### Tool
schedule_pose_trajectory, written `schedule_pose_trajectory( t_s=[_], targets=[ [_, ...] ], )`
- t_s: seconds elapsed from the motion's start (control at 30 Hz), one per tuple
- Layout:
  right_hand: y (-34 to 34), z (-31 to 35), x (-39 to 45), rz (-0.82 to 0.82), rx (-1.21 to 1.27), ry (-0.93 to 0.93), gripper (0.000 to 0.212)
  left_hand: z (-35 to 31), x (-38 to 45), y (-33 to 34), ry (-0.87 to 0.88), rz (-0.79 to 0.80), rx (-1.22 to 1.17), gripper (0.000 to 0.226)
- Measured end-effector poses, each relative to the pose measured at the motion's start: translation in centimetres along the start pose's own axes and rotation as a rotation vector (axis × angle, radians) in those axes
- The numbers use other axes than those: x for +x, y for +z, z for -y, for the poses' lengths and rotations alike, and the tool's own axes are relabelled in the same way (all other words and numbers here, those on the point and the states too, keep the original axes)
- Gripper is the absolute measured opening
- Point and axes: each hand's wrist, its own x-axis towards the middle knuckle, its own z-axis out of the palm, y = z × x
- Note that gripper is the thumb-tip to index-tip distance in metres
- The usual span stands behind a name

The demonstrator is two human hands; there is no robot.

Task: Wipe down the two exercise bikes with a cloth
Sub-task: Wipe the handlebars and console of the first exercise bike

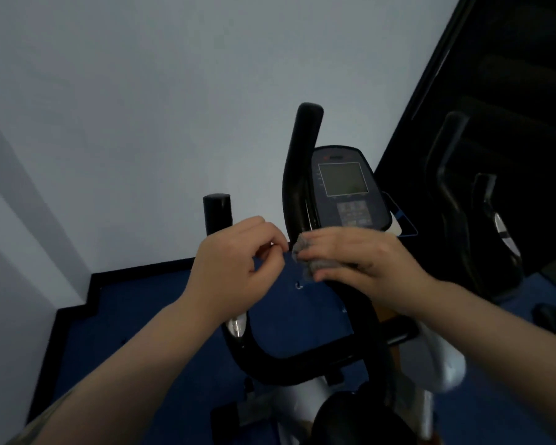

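Note:
An exercise bike (305, 364) with black handlebars and a white body stands right below me. Its console (345, 187) with a grey screen faces me. My right hand (360, 261) holds a small grey cloth (305, 255) against the right handlebar, just under the console. My left hand (235, 268) hovers over the left handlebar (217, 213), its fingers curled and pinched together close to the cloth's edge; whether they touch the cloth is unclear. A second exercise bike (469, 200) stands dark at the right.
A white wall (142, 123) rises straight ahead and at the left. Blue floor (135, 316) with a black skirting runs under the bikes. A dark panel (511, 59) fills the upper right. The black saddle (350, 419) is at the bottom.

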Motion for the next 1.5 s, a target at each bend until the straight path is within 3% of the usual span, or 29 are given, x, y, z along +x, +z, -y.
schedule_pose_trajectory(
  t_s=[0.13, 0.27, 0.37, 0.5, 0.63, 0.77, 0.87, 1.0, 1.07, 1.17, 1.33, 1.5],
  targets=[
    [1.9, 0.9, 1.5, -0.165, 0.026, 0.155, 0.031, -0.1, 0.0, 0.0, 0.010, -0.001, 0.029, 0.016],
    [1.6, 1.7, -3.7, -0.158, 0.072, 0.328, 0.037, 0.0, 0.0, 0.1, 0.011, 0.008, 0.019, 0.016],
    [-0.1, 2.3, -3.8, -0.143, -0.074, 0.414, 0.038, 0.1, 0.0, 0.2, 0.006, -0.010, -0.009, 0.016],
    [1.9, 2.9, -0.3, -0.320, -0.067, 0.677, 0.030, 0.2, 0.0, 0.2, 0.023, -0.016, 0.003, 0.017],
    [3.3, 5.6, -4.9, -0.402, -0.253, 0.686, 0.030, 0.3, 0.1, 0.2, 0.021, -0.013, -0.011, 0.017],
    [1.8, 5.4, -5.8, -0.341, -0.149, 0.799, 0.039, 0.3, 0.1, 0.3, 0.021, -0.021, 0.005, 0.017],
    [2.7, 4.4, -3.5, -0.494, 0.089, 0.864, 0.021, 0.3, 0.1, 0.3, 0.026, -0.007, 0.015, 0.017],
    [4.3, 7.0, -7.7, -0.476, -0.009, 0.820, 0.037, 0.3, 0.0, 0.3, 0.032, 0.011, 0.036, 0.017],
    [3.8, 8.2, -10.5, -0.466, 0.113, 0.845, 0.042, 0.5, 0.1, 0.4, 0.033, 0.004, 0.026, 0.017],
    [2.2, 7.6, -11.3, -0.403, 0.192, 0.854, 0.039, 0.2, 0.3, 0.1, -0.002, -0.009, -0.020, 0.017],
    [3.7, 5.8, -7.9, -0.486, 0.133, 0.882, 0.035, -3.8, -0.4, 0.1, -0.121, -0.037, -0.118, 0.017],
    [2.9, 7.2, -13.0, -0.315, -0.133, 0.578, 0.042, -8.5, -5.5, 2.1, -0.312, 0.089, -0.285, 0.013]
  ],
)
